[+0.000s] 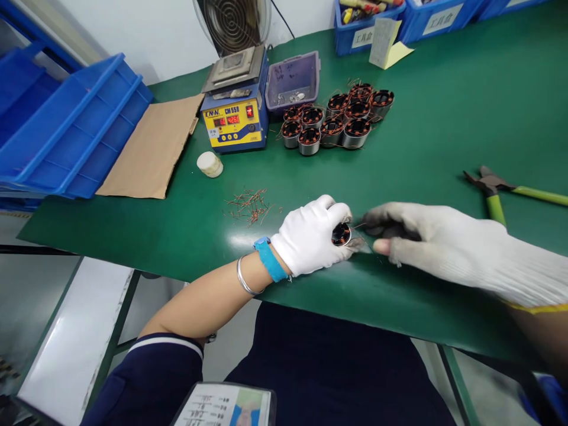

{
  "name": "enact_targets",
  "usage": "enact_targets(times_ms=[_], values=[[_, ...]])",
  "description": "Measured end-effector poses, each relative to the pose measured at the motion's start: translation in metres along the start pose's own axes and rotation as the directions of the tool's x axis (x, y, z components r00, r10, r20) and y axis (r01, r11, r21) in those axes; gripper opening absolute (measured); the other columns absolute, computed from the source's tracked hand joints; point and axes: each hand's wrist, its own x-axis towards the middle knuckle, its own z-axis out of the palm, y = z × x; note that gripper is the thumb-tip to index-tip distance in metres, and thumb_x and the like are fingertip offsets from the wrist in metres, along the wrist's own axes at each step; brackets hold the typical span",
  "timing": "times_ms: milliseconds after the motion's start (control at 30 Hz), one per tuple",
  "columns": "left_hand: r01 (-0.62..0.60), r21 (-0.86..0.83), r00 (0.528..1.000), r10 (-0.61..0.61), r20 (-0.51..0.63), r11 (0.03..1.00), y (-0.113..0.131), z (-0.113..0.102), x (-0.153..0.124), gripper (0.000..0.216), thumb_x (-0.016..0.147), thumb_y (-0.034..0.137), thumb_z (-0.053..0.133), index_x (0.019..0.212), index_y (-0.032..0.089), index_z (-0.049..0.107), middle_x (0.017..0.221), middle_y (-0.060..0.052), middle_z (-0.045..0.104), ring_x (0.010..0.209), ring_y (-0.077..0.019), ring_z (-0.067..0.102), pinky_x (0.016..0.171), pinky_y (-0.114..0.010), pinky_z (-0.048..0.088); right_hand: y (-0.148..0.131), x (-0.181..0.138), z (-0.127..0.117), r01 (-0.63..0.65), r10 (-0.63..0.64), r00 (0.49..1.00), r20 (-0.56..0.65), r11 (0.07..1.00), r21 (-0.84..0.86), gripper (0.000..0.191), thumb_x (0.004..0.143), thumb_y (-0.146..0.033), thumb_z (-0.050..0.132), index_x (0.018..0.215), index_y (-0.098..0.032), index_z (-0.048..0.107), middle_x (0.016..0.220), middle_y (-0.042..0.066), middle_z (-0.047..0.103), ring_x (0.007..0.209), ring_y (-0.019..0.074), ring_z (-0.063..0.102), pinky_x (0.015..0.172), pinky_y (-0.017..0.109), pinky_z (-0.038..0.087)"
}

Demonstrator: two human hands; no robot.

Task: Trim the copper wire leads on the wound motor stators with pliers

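My left hand (pixel 313 236), in a white glove, is closed around a small motor stator (pixel 341 234). The stator has a metal rim, a black inside and copper windings, and it is held just above or on the green table. My right hand (pixel 412 236), also gloved, is just to the right, with fingers curled and the bare thumb tip showing. Thin wires (pixel 360 229) run from the stator to its fingertips, which seem to pinch them; motion blurs the exact grip.
Several wound stators (pixel 331 121) stand grouped at the back. Copper wire scraps (pixel 251 205) lie left of my hands, near a white round container (pixel 210 164). Green-handled cutters (pixel 492 186) lie right. A yellow-fronted blue device (pixel 235 124), purple bin (pixel 293 80) and cardboard (pixel 153 148) sit behind.
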Motion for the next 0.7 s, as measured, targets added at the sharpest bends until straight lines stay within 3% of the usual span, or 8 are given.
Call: enact_targets(times_ms=[100, 233, 400, 500, 700], values=[[-0.002, 0.007, 1.000, 0.002, -0.006, 1.000, 0.000, 0.001, 0.001, 0.036, 0.087, 0.048, 0.071, 0.113, 0.023, 0.066, 0.112, -0.006, 0.066, 0.100, -0.0251, 0.069, 0.074, -0.032, 0.052, -0.012, 0.009, 0.005, -0.012, 0.008, 0.990, -0.139, 0.999, -0.032, 0.043, 0.083, -0.062, 0.054, 0.095, -0.027, 0.076, 0.077, 0.002, 0.077, 0.064, 0.0223, 0.069, 0.050, 0.030, 0.040], [0.002, 0.003, 0.999, -0.002, -0.041, 1.000, -0.001, 0.003, 0.001, 0.038, 0.088, 0.053, 0.070, 0.111, 0.023, 0.066, 0.108, -0.006, 0.066, 0.098, -0.0246, 0.069, 0.073, -0.032, 0.051, -0.023, 0.010, 0.011, 0.002, -0.007, 0.984, -0.177, 0.999, -0.032, 0.036, 0.085, -0.048, 0.049, 0.072, -0.023, 0.071, 0.067, 0.004, 0.072, 0.058, 0.0188, 0.062, 0.050, 0.029, 0.036], [-0.025, 0.004, 0.998, 0.025, -0.059, 1.000, -0.004, 0.004, -0.001, 0.037, 0.090, 0.053, 0.068, 0.113, 0.024, 0.067, 0.108, -0.006, 0.065, 0.097, -0.0244, 0.068, 0.075, -0.034, 0.051, -0.022, 0.011, 0.008, -0.103, 0.073, 0.967, -0.245, 0.988, -0.115, 0.028, 0.081, -0.046, 0.057, 0.071, -0.025, 0.073, 0.068, 0.004, 0.071, 0.057, 0.0179, 0.058, 0.048, 0.028, 0.030], [-0.045, -0.001, 0.997, 0.045, -0.069, 0.999, -0.004, 0.006, -0.003, 0.038, 0.094, 0.054, 0.062, 0.116, 0.024, 0.067, 0.108, -0.007, 0.064, 0.100, -0.0256, 0.065, 0.079, -0.036, 0.052, -0.021, 0.013, 0.008, -0.095, 0.059, 0.966, -0.252, 0.987, -0.132, 0.028, 0.081, -0.046, 0.058, 0.073, -0.025, 0.074, 0.068, 0.004, 0.072, 0.057, 0.0172, 0.058, 0.048, 0.027, 0.029], [-0.033, -0.057, 0.999, 0.031, -0.043, 0.998, -0.001, 0.007, -0.007, 0.032, 0.093, 0.038, 0.061, 0.121, 0.025, 0.065, 0.120, -0.008, 0.062, 0.107, -0.0263, 0.061, 0.086, -0.040, 0.054, -0.017, 0.010, 0.010, -0.022, -0.009, 0.968, -0.251, 0.993, -0.117, 0.030, 0.082, -0.045, 0.055, 0.073, -0.024, 0.074, 0.069, 0.005, 0.073, 0.058, 0.0175, 0.061, 0.048, 0.026, 0.031]])
